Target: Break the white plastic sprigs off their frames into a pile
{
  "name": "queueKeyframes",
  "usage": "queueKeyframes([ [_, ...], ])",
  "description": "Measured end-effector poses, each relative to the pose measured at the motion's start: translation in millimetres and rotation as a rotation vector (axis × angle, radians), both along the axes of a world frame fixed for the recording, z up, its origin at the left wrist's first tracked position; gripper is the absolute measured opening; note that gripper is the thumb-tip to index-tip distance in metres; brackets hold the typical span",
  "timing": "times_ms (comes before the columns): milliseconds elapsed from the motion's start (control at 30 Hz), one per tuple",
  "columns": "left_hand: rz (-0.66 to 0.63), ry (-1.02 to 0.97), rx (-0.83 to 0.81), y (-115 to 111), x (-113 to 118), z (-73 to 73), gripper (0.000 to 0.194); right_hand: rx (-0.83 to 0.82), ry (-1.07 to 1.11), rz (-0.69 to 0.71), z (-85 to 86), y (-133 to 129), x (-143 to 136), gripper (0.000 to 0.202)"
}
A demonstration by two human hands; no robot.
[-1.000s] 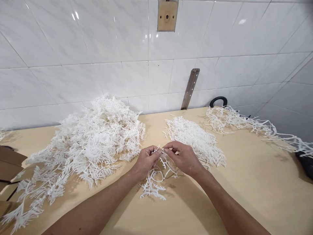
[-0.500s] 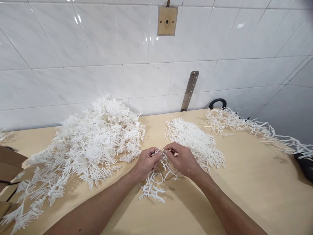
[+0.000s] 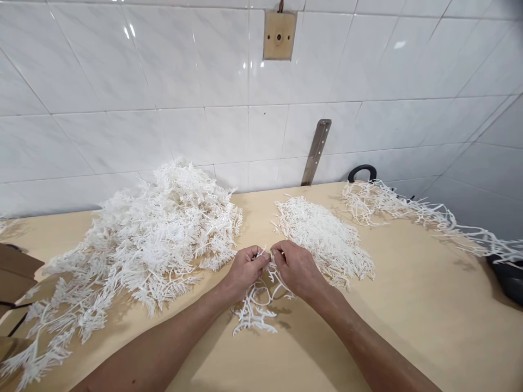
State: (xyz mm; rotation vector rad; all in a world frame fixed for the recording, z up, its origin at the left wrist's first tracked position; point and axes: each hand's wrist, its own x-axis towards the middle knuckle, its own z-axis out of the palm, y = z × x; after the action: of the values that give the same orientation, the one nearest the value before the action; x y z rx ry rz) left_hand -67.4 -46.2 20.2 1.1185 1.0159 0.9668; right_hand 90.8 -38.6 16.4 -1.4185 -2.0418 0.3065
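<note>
Between my two hands is a white artificial plant stem [image 3: 254, 314] with thin, branching sprigs that hang down toward the table. My left hand [image 3: 245, 270] is closed, thumb and fingers pinching the stem's upper part. Close against it, my right hand [image 3: 297, 268] pinches the same piece, fingertips nearly touching the left ones. The exact spot they grip is too small to make out. Just beyond my right hand lies a heap of thin white sprigs [image 3: 322, 234]. A bigger pile of bushy white artificial foliage [image 3: 163, 234] spreads to the left of my left hand.
Bare white stems [image 3: 400, 209] trail along the table's [image 3: 429, 305] right rear, by a black curved handle [image 3: 362, 171]. A black object [image 3: 506, 277] sits at the right edge, a cardboard box [image 3: 18, 272] at the left. A metal strip [image 3: 316, 152] rises against the tiled wall.
My right hand has turned slightly, its fingers folding closer over the stem beside my left fingertips. The hanging sprigs have shifted a little. My left hand stays almost still.
</note>
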Motion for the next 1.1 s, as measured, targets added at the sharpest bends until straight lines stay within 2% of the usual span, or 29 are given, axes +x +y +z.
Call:
queueKeyframes([
  [100,0.012,0.037,0.051,0.8,-0.1,-3.2,0.036,-0.018,-0.004,-0.051,-0.9,-0.9,-3.1,0.019],
  [300,0.071,0.159,0.183,-1.4,-1.3,-3.7,0.035,0.193,-0.067,-0.102,-5.8,4.3,-3.3,0.018],
  [433,0.037,0.086,0.159,-4.9,-2.1,-3.0,0.037,0.115,0.113,-0.303,-0.7,16.5,25.7,0.017],
  [533,0.016,0.022,0.059,-5.0,-1.0,-2.5,0.038,0.196,0.167,-0.458,5.2,24.7,51.4,0.012],
  [600,0.029,0.021,0.032,-4.6,-0.2,-1.1,0.036,0.248,0.149,-0.493,6.8,27.2,61.2,0.011],
  [733,0.045,0.037,0.018,-4.8,0.2,3.2,0.036,0.296,0.078,-0.308,8.0,21.9,55.2,0.014],
  [933,0.060,0.065,0.056,-3.7,0.7,3.0,0.037,0.150,0.132,0.047,10.6,1.8,18.1,0.015],
  [1100,0.070,0.100,0.073,-1.2,1.4,-2.7,0.033,0.116,0.056,0.070,4.8,-2.7,8.2,0.011],
])
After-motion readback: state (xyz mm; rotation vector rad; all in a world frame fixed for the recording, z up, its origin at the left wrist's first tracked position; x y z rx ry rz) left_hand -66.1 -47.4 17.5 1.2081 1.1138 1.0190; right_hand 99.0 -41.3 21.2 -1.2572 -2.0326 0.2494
